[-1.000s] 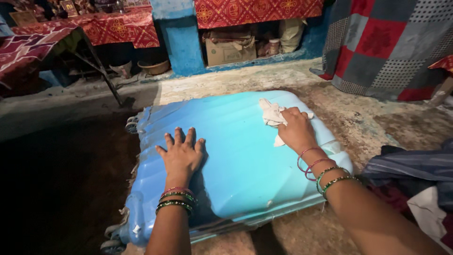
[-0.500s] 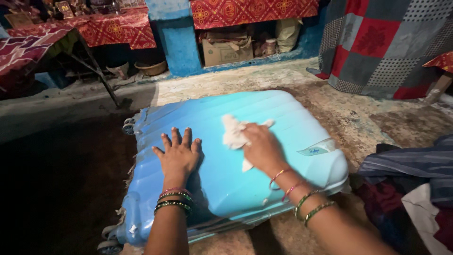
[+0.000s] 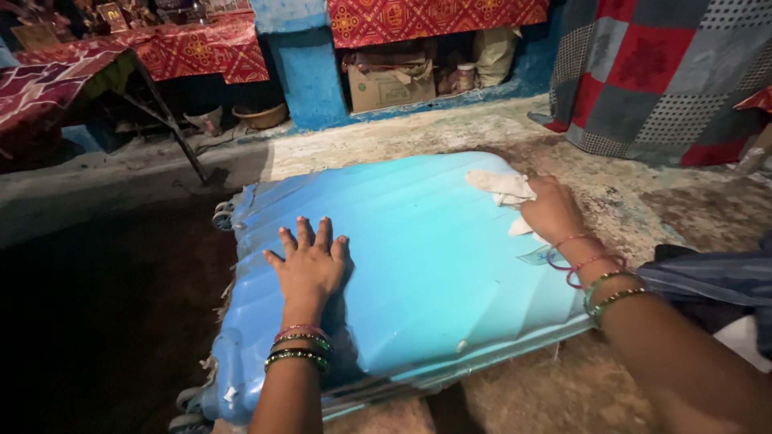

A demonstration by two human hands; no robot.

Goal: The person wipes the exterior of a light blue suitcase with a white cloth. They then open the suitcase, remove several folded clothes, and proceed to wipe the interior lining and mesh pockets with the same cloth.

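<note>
Head view shows your left hand [image 3: 310, 264] spread flat, fingers open and holding nothing, pressed on the near-left part of the blue suitcase [image 3: 418, 273], which lies on its side on the rough floor [image 3: 643, 201] with its wheels [image 3: 222, 215] to the left. Your right hand [image 3: 551, 210] is closed around a bunched white cloth [image 3: 503, 188] at the far-right edge of the shell, just beside the corner.

To wipe well, keep that left palm planted so the case cannot slide on its wheels, and press the cloth flat rather than balled up, so more of it meets the ribbed surface. Follow the ribs along their length; going across them would likely skip the grooves. At the rounded corner, wrap the cloth over the curve instead of stopping at the edge.

Against half a second ago, the cloth hand has swept from the middle of the shell, close to your left hand, out to the far-right edge, so the two hands are now well apart. Your left hand has not shifted, and the case lies where it did
</note>
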